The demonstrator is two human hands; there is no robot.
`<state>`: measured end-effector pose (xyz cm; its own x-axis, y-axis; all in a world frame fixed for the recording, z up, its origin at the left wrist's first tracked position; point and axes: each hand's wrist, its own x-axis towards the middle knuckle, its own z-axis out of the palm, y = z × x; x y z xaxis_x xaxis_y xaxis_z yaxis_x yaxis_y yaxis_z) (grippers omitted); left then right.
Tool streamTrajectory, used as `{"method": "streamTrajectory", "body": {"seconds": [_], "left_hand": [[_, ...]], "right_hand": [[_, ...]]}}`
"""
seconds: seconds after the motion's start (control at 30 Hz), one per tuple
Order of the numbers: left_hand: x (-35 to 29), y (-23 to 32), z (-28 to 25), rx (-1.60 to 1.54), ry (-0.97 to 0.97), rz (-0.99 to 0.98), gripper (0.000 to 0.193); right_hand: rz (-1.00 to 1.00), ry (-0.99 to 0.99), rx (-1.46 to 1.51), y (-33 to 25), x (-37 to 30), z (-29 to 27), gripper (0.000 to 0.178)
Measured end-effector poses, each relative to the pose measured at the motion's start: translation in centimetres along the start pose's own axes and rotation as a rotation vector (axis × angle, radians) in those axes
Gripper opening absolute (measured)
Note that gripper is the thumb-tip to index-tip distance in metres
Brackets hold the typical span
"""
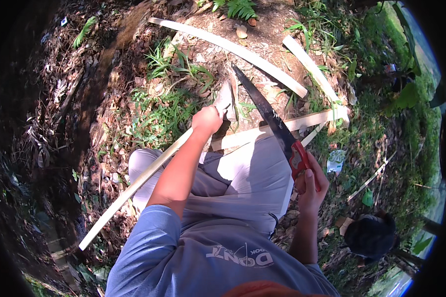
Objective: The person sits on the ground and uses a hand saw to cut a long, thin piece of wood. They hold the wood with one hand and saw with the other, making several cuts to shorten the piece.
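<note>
My left hand (207, 120) is closed round a long, pale wooden strip (136, 185), which slants down to the lower left past my knee. Just beyond the knuckles lies a pale greyish piece (225, 99) whose kind I cannot make out. In my right hand (312, 185) is a handsaw (270, 114): red handle in the fingers, dark blade pointing up and left, its tip near the ground in this view. Another pale wooden strip (262, 132) lies beyond my lap, passing behind the saw blade.
A long curved-looking strip (228, 45) lies ahead on the leafy ground, and a shorter strip (309, 62) to its right. Grass tufts (158, 116) grow at left. A small pale packet (336, 161) and a dark rounded shape (370, 235) are at right.
</note>
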<state>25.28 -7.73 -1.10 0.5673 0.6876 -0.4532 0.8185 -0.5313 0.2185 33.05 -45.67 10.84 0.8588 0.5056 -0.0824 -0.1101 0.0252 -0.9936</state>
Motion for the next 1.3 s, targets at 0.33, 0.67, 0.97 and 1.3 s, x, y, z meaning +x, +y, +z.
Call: {"method": "streamTrajectory", "body": {"seconds": [0.33, 0.67, 0.97, 1.3], "left_hand": [[0.4, 0.6, 1.3, 0.083, 0.136, 0.023, 0.052], [1.1, 0.3, 1.3, 0.031, 0.103, 0.018, 0.055], [1.1, -0.2, 1.4, 0.009, 0.070, 0.006, 0.060], [1.6, -0.2, 1.0, -0.037, 0.003, -0.026, 0.062]], "right_hand": [[-0.064, -0.175, -0.083, 3.9, 7.9, 8.6, 0.043], [-0.156, -0.255, -0.031, 12.6, 16.1, 16.9, 0.037], [-0.044, -0.283, -0.014, 13.5, 15.9, 16.5, 0.034], [-0.070, -0.280, -0.120, 12.7, 13.6, 12.5, 0.035]]}}
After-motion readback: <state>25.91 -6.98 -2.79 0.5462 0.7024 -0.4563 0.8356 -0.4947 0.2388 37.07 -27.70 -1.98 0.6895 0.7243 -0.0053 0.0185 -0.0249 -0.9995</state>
